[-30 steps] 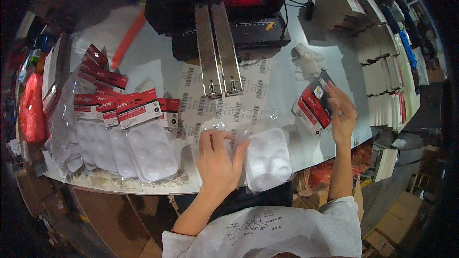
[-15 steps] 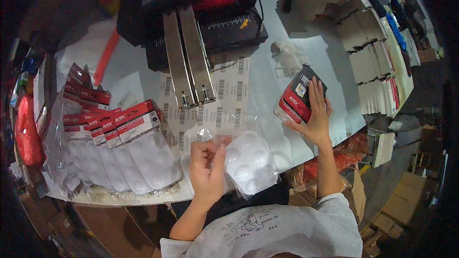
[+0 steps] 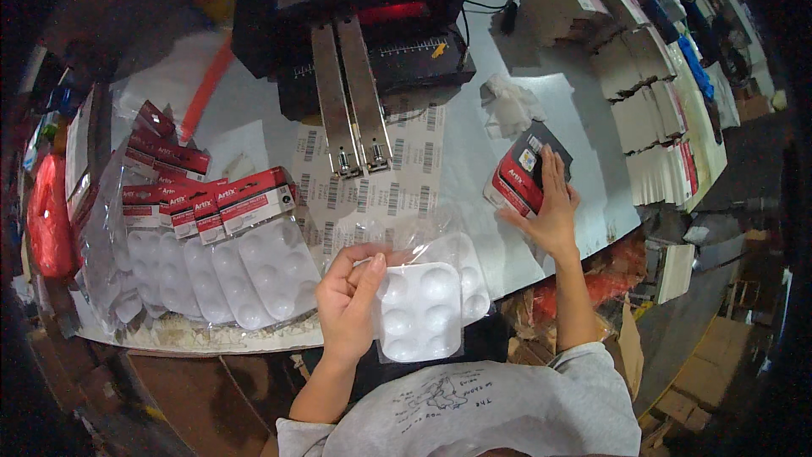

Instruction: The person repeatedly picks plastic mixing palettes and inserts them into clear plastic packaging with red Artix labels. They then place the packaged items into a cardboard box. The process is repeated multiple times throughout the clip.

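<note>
My left hand [image 3: 347, 294] pinches the top of a clear plastic bag with a white paint palette [image 3: 420, 313] in it. The palette hangs at the table's front edge, its round wells showing. Partly hidden behind it is another white palette [image 3: 475, 281] in clear film. My right hand [image 3: 551, 210] lies over a stack of red and black header cards [image 3: 518, 176], fingers stretched out and thumb apart at the near side. Over on the left, several bagged palettes [image 3: 275, 267] lie overlapped, with red and white header cards [image 3: 252, 200] at their tops.
A black machine [image 3: 372, 63] with two metal rails [image 3: 351, 101] stands at the back. Beneath the rails lies a sheet of barcode labels [image 3: 406, 182]. Crumpled white paper [image 3: 510, 106] sits behind the card stack. Tall stacks of cards [image 3: 647, 114] line the right side.
The bagged palette in my left hand has come out to the right and now faces up before the other one. My right hand stays on the card stack. The view has shifted slightly.
</note>
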### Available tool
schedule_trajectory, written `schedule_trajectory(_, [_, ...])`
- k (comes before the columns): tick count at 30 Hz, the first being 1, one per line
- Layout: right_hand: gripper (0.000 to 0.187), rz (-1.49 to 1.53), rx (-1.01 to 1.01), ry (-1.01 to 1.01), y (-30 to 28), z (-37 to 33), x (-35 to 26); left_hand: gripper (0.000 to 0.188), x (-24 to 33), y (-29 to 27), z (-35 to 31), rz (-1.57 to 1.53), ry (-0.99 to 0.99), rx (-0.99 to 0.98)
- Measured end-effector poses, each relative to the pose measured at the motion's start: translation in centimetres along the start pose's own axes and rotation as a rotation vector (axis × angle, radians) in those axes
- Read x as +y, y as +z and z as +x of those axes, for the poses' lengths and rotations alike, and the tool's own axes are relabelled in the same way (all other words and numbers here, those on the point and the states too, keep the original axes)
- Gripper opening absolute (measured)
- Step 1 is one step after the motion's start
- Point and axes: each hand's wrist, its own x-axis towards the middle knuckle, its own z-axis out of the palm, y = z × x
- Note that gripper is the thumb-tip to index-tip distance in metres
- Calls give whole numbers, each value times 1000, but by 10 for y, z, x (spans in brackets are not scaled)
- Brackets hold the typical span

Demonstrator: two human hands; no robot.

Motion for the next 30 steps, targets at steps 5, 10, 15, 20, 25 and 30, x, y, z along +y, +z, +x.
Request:
schedule_trajectory(5, [119,-31,-26,5,-3,2,0,20,1,-5,-2,2,-11,-13])
schedule_trajectory(10, [113,-30,-31,44,-3,2,-3,22,4,-5,-3,15,-17,-56])
schedule_trajectory(15, [97,-70,-36,7,-10,0,-10,24,4,-4,-5,19,-13,-93])
schedule_trajectory(20, [76,-77,-256,94,-35,38,-8,24,2,-5,-4,20,-49,-84])
schedule_trajectory(25, [32,38,391,-329,23,110,-16,22,3,-7,-5,86,-48,-57])
schedule_trajectory(30, [29,91,258,-428,36,149,1,20,6,-13,-4,106,-40,-6])
